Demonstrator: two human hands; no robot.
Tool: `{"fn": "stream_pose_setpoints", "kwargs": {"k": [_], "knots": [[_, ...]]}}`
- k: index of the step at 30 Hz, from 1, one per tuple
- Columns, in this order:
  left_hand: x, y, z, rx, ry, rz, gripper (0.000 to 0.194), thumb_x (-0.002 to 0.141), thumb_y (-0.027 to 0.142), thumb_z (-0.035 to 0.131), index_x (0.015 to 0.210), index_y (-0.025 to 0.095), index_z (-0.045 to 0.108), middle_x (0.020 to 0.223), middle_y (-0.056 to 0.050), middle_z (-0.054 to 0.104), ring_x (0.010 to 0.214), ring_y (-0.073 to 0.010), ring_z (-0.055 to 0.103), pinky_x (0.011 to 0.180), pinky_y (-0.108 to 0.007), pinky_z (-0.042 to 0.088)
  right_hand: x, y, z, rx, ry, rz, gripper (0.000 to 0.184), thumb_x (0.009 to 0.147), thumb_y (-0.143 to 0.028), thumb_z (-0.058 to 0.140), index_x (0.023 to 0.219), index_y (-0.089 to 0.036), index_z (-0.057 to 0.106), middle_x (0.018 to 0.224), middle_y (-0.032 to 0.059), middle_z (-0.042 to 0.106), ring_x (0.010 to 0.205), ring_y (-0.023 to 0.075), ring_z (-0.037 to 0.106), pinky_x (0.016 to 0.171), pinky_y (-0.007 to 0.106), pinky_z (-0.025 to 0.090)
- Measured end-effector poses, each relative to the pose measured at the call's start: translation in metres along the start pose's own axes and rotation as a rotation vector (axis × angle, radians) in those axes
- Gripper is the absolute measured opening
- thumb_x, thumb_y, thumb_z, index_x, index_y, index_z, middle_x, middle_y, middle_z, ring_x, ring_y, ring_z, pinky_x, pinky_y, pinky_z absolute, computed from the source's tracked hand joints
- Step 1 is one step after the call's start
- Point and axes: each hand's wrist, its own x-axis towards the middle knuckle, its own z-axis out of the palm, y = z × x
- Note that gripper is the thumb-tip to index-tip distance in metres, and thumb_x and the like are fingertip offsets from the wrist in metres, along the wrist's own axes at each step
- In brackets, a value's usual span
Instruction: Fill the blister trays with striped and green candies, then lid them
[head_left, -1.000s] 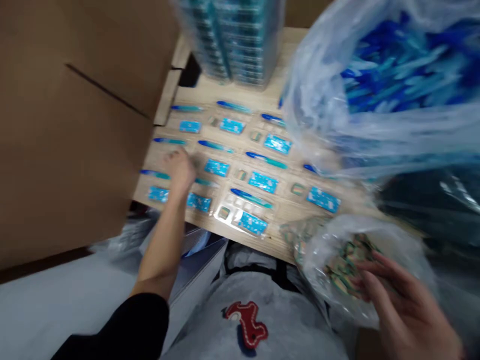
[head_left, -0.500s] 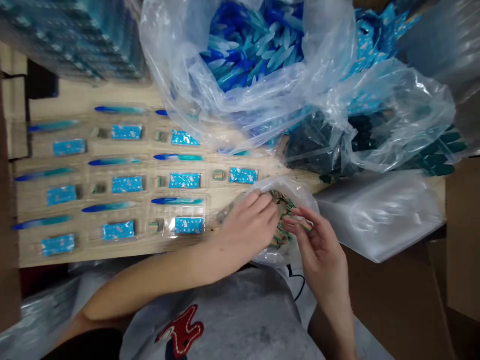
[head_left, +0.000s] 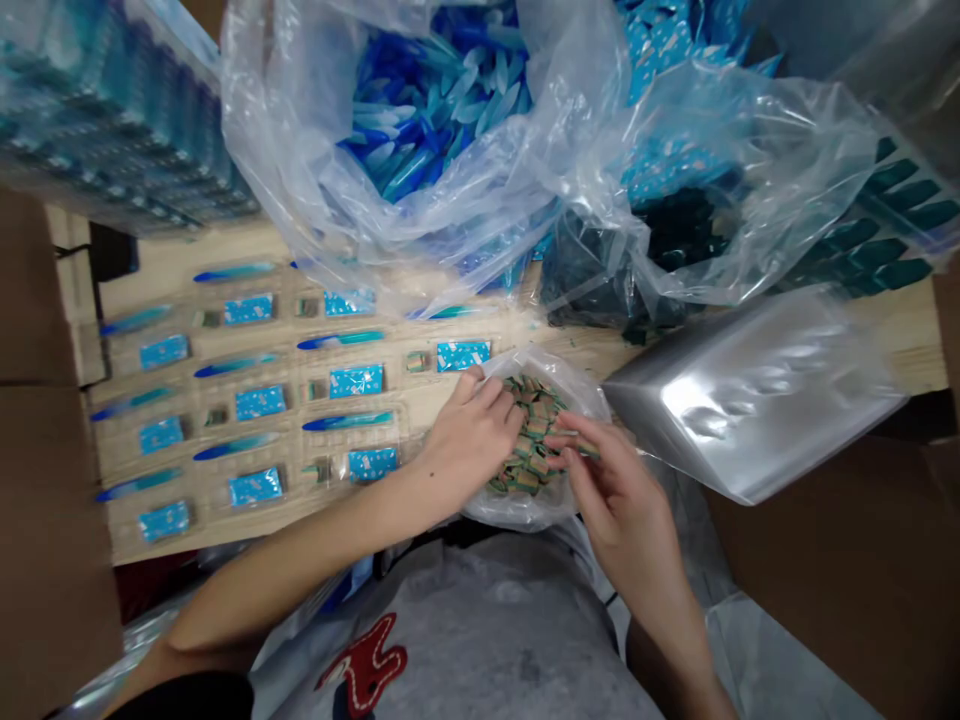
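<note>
The left hand [head_left: 471, 430] curls over the near rim of a clear, crinkled plastic bag [head_left: 525, 512], its fingers pressed against the film. The right hand [head_left: 609, 483] is just beside it, with thumb and forefinger pinching one small rectangular green-and-tan piece [head_left: 581, 447] at the bag's mouth. Dozens more of these pieces [head_left: 529, 435] lie heaped inside the bag, which sits at the near edge of a pale wooden counter [head_left: 225, 245].

To the left, a clear moulded blister tray [head_left: 262, 345] lies on the counter in rows. Its compartments hold slim blue-and-teal plastic sticks [head_left: 341, 340], bright blue printed cards [head_left: 356, 381] and single small pieces. The left wrist passes just in front of its nearest row.

Beyond the tray, a large clear plastic sack [head_left: 300, 150] holds a mass of blue-and-teal sticks [head_left: 435, 130]. A bag of dark green pieces [head_left: 862, 250] lies to its right, and a silver foil pouch [head_left: 750, 395] sits just right of the hands. A tall stack of filled trays [head_left: 112, 120] stands at upper left, and brown cardboard flaps [head_left: 45, 480] border the left side.
</note>
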Motion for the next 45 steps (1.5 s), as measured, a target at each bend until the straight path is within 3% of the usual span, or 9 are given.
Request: {"fn": "stream_pose_setpoints", "kwargs": {"k": [3, 8, 16, 22, 25, 29, 35, 40, 45], "knots": [[-0.009, -0.006, -0.015, -0.296, 0.061, -0.073, 0.015, 0.097, 0.021, 0.054, 0.09, 0.018, 0.067, 0.081, -0.004, 0.07, 0.086, -0.0218, 0.059, 0.09, -0.042, 0.04, 0.001, 0.0, -0.001, 0.011, -0.027, 0.004, 0.029, 0.099, -0.021, 0.052, 0.126, -0.027, 0.06, 0.122, 0.0067, 0.062, 0.1, 0.0186, 0.069, 0.088, 0.036, 0.061], [-0.02, -0.002, -0.035, -0.842, 0.183, -0.379, 0.012, 0.094, 0.032, 0.061, 0.093, 0.024, 0.07, 0.084, 0.0, 0.07, 0.085, -0.0177, 0.063, 0.082, -0.034, 0.046, 0.007, -0.013, 0.002, 0.221, -0.076, 0.065, 0.028, 0.092, -0.024, 0.065, 0.12, -0.03, 0.065, 0.113, 0.0023, 0.069, 0.095, 0.0164, 0.07, 0.083, 0.03, 0.062], [-0.017, 0.01, -0.029, -1.409, 0.282, -0.634, 0.008, 0.083, 0.029, 0.07, 0.087, 0.022, 0.072, 0.08, 0.0, 0.075, 0.072, -0.0144, 0.069, 0.066, -0.025, 0.056, 0.012, -0.03, 0.01, 0.389, -0.095, 0.15, 0.021, 0.086, -0.023, 0.069, 0.107, -0.026, 0.069, 0.091, -0.0002, 0.074, 0.069, 0.0137, 0.072, 0.065, 0.025, 0.063], [-0.021, 0.011, -0.033, -1.427, 0.284, -0.613, 0.013, 0.083, 0.021, 0.067, 0.092, 0.025, 0.075, 0.086, 0.001, 0.078, 0.076, -0.0141, 0.072, 0.068, -0.024, 0.059, 0.014, -0.034, 0.012, 0.45, -0.016, 0.142, 0.012, 0.086, -0.02, 0.068, 0.096, -0.026, 0.073, 0.082, -0.0024, 0.074, 0.058, 0.0118, 0.07, 0.055, 0.021, 0.061], [-0.023, 0.013, -0.033, -1.371, 0.394, -0.64, 0.015, 0.083, 0.016, 0.066, 0.092, 0.025, 0.073, 0.082, 0.003, 0.076, 0.071, -0.0114, 0.071, 0.065, -0.021, 0.058, 0.016, -0.033, 0.011, 0.497, -0.034, 0.16, 0.01, 0.086, -0.02, 0.07, 0.091, -0.027, 0.074, 0.072, -0.0039, 0.072, 0.051, 0.0105, 0.066, 0.049, 0.019, 0.057], [-0.024, 0.016, -0.032, -1.176, 0.567, -0.613, 0.012, 0.084, 0.013, 0.067, 0.087, 0.024, 0.072, 0.089, 0.001, 0.075, 0.087, -0.0137, 0.07, 0.081, -0.025, 0.057, 0.017, -0.032, 0.012, 0.547, -0.07, 0.198, 0.006, 0.088, -0.025, 0.069, 0.086, -0.027, 0.074, 0.061, -0.0049, 0.066, 0.044, 0.0095, 0.061, 0.041, 0.017, 0.05], [-0.028, 0.016, -0.037, -1.137, 0.369, -0.408, 0.023, 0.092, 0.012, 0.06, 0.102, 0.027, 0.074, 0.096, 0.001, 0.074, 0.092, -0.0113, 0.069, 0.083, -0.022, 0.056, 0.014, -0.035, 0.016, 0.345, 0.076, 0.114, 0.006, 0.086, -0.02, 0.069, 0.082, -0.025, 0.071, 0.064, -0.0055, 0.066, 0.049, 0.0076, 0.06, 0.044, 0.014, 0.049], [-0.029, 0.015, -0.038, -1.15, 0.334, -0.41, 0.017, 0.089, 0.017, 0.067, 0.103, 0.025, 0.074, 0.097, -0.002, 0.073, 0.094, -0.0146, 0.068, 0.085, -0.026, 0.056, 0.011, -0.034, 0.021, 0.228, 0.131, 0.02, 0.007, 0.087, -0.018, 0.068, 0.086, -0.024, 0.071, 0.068, -0.0048, 0.069, 0.053, 0.0082, 0.061, 0.049, 0.015, 0.052], [-0.029, 0.015, -0.041, -1.193, 0.293, -0.42, 0.02, 0.089, 0.012, 0.063, 0.099, 0.024, 0.075, 0.094, -0.001, 0.073, 0.089, -0.013, 0.068, 0.082, -0.024, 0.055, 0.011, -0.031, 0.019, 0.318, 0.162, 0.0, 0.015, 0.081, -0.01, 0.072, 0.084, -0.025, 0.072, 0.068, -0.0068, 0.068, 0.05, 0.0061, 0.061, 0.046, 0.011, 0.051]]}}
